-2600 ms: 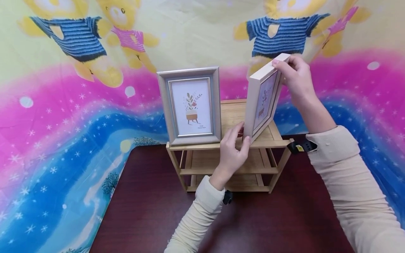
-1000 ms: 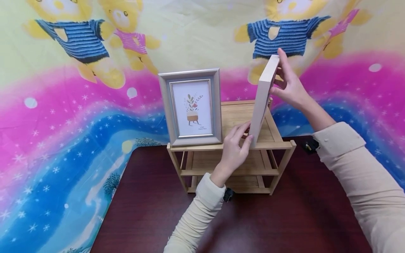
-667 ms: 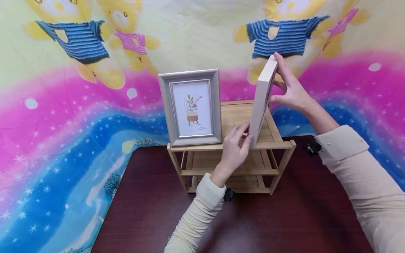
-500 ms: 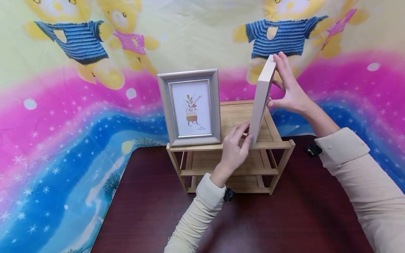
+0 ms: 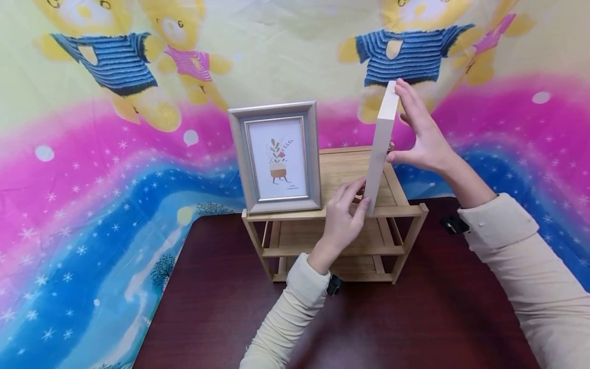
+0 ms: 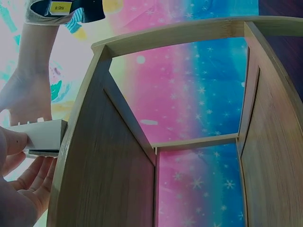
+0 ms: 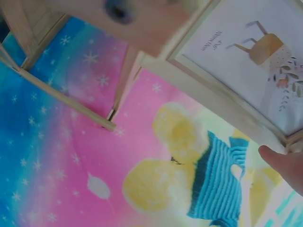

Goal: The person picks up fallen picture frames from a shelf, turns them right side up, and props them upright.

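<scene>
A pale picture frame (image 5: 381, 143) stands edge-on to the head camera at the right of the wooden rack's (image 5: 396, 210) top shelf. My left hand (image 5: 343, 218) pinches its lower near edge between thumb and fingers. At its upper far corner, the extended fingers of my right hand (image 5: 426, 141) touch the top edge, with the thumb spread lower down along the side. The right wrist view shows the plant picture (image 7: 236, 61) on its front, facing right. A second, grey-silver picture frame (image 5: 281, 159) stands upright at the left of the shelf, facing the camera.
The rack has several tiers and stands on a dark red-brown table (image 5: 221, 307). Close behind it hangs a colourful cloth (image 5: 286, 51) printed with bears and snowflakes. A dark wrist camera (image 5: 454, 224) sits at my right cuff.
The pale frame has turned from angled, with its picture visible, to edge-on. My right hand has gone from gripping its top corner to touching it with spread fingers. My left hand stays at the lower edge.
</scene>
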{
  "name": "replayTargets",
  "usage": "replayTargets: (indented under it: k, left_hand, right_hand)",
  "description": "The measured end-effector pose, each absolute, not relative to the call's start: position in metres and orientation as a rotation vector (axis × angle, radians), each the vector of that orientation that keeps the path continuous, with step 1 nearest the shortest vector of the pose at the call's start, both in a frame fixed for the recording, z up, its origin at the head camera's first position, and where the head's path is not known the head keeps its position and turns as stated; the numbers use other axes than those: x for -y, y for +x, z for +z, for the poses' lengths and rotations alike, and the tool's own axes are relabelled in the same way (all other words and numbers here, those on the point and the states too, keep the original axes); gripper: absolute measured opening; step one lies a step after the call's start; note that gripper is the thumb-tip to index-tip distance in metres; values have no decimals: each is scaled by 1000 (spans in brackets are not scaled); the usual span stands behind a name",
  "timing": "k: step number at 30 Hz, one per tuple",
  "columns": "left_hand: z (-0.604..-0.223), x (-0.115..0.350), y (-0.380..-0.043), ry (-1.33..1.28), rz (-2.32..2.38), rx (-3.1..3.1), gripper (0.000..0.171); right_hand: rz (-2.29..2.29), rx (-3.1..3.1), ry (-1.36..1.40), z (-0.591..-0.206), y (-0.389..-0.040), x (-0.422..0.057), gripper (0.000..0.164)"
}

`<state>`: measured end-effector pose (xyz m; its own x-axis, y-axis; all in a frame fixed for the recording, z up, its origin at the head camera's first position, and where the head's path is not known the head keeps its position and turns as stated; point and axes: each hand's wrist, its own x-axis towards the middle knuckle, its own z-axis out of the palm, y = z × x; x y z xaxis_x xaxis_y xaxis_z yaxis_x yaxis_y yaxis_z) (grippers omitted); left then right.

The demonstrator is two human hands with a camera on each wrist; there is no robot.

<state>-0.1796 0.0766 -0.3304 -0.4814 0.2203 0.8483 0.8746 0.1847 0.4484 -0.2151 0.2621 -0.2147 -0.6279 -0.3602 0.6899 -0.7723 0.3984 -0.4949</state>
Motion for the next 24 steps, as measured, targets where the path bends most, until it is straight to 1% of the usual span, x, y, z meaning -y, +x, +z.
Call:
replayTargets:
  k: [7,14,24]
  left_hand:
    - [-329,-78,-177,-1037,-1299,1854,33]
    - [-330,-80,-177,-1035,-1262,1868,33]
    - [-333,-80,-179,-1040,-1280,1812,30]
  right_hand:
    - [987,2216,948,-211,-210,-260,114]
    - [962,2223,922,-208,-206,-258,102]
    - [1006,2192,1044,-206,-209,-262,96]
